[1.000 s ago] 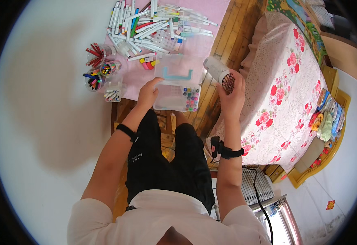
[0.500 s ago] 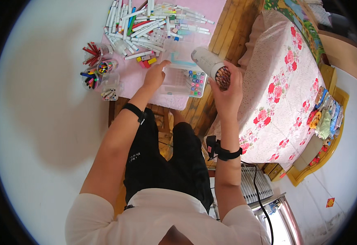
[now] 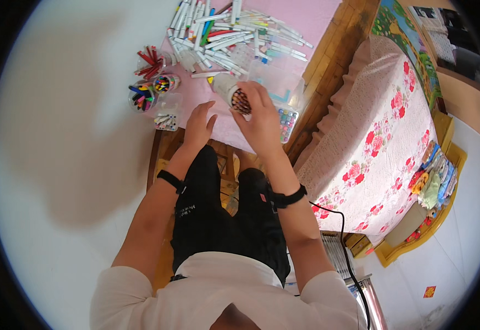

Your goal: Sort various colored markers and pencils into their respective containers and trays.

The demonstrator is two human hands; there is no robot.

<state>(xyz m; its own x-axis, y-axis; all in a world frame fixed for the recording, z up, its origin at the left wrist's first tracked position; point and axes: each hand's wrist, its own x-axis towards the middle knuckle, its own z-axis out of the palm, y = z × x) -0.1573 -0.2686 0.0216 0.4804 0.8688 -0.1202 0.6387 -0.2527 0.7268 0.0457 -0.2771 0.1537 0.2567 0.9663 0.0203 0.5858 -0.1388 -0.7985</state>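
Note:
My right hand [image 3: 263, 122] is wrapped round a pale cylindrical pencil tube [image 3: 224, 86], held tilted over the pink-covered table. Its open end faces me and shows a tight bundle of brownish pencils [image 3: 241, 102]. My left hand [image 3: 198, 126] is near the table's front edge, fingers apart and holding nothing, a short way left of the tube. Partly hidden behind my right hand lies a clear plastic marker case [image 3: 288, 123] with rows of coloured marker ends at its right side. Its transparent lid [image 3: 275, 82] is folded back.
A loose heap of white markers [image 3: 226, 41] covers the far part of the table. Along the left edge stand a cup of dark red pencils [image 3: 151, 63], cups of coloured pens [image 3: 141, 98] and a clear box [image 3: 167, 122]. A flowered cloth-covered bed [image 3: 369, 137] is at right.
My right hand has carried the pencil tube leftward, from beyond the case's right side to in front of it. My left hand has come off the case and drawn back. The view has shifted.

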